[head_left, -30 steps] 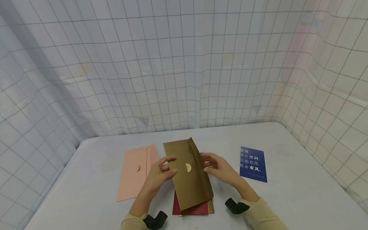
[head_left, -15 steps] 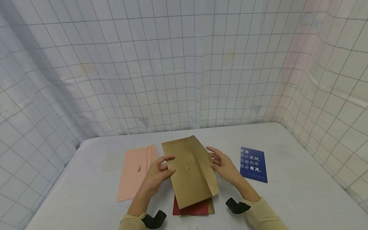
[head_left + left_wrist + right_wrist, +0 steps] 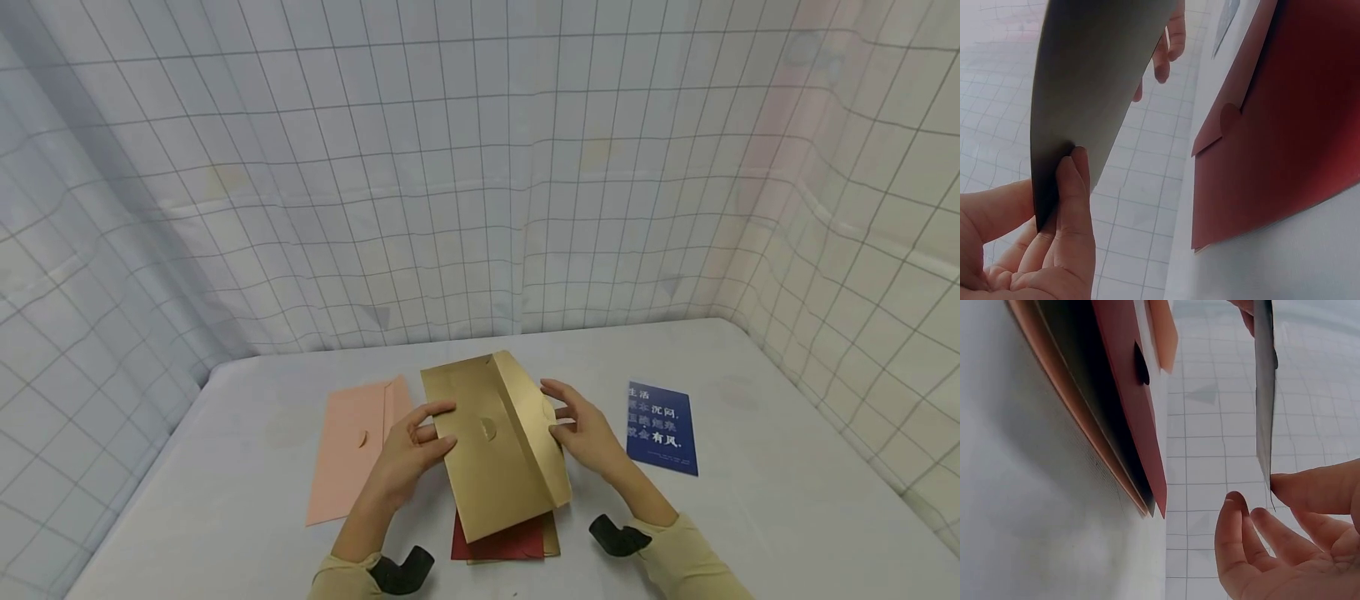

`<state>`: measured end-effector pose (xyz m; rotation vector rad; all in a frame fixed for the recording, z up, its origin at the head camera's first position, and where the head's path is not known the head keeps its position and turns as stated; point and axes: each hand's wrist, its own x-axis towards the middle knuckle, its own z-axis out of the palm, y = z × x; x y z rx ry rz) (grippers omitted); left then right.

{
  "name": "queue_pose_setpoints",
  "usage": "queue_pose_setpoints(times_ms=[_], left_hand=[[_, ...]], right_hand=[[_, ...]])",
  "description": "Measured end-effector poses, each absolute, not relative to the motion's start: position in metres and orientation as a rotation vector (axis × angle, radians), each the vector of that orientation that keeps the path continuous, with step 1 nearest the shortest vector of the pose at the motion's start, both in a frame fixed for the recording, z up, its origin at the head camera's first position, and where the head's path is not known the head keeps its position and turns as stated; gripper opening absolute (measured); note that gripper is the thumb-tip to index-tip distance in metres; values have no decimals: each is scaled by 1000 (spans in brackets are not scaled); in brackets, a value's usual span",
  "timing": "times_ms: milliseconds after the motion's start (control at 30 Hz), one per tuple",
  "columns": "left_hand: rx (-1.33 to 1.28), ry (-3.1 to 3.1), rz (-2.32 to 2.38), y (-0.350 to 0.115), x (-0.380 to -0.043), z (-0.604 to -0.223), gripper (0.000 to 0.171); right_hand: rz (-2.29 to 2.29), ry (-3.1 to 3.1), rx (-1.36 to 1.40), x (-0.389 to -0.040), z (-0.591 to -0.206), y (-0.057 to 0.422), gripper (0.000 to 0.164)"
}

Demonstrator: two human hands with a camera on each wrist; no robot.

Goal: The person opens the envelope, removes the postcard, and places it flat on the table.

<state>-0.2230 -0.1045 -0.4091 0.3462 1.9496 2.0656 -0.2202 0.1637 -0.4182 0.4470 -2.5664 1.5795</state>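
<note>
A gold envelope [image 3: 495,467] is held tilted above the stack in the head view, its flap [image 3: 536,408] spread out to the right. My left hand [image 3: 405,454] pinches its left edge, thumb on the front and fingers behind, as the left wrist view shows. At the flap's outer edge is my right hand [image 3: 588,429]. Its thumb [image 3: 1310,484] touches the flap, while the other fingers are spread apart from it in the right wrist view. Beneath lies a red envelope [image 3: 502,546] on another gold envelope [image 3: 552,537], both mostly covered.
A pink envelope [image 3: 345,458] lies on the white table [image 3: 225,467] at the left, partly behind the left hand. To the right is a blue card [image 3: 662,429] with white writing. Grid-patterned curtains [image 3: 480,208] surround the table's back and sides.
The gold envelope's flap has swung from folded over to opened out rightward. My right hand has shifted slightly right and up with it. The left hand keeps its grip nearly in place.
</note>
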Motion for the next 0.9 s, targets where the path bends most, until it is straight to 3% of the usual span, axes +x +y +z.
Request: queue_pose_setpoints(times_ms=[500, 900], left_hand=[[323, 1932, 2068, -105, -223, -409, 57], [354, 1919, 2055, -104, -224, -411, 58]], right_hand=[[1181, -2555, 425, -216, -418, 158, 65], [1147, -2505, 452, -218, -421, 157, 62]])
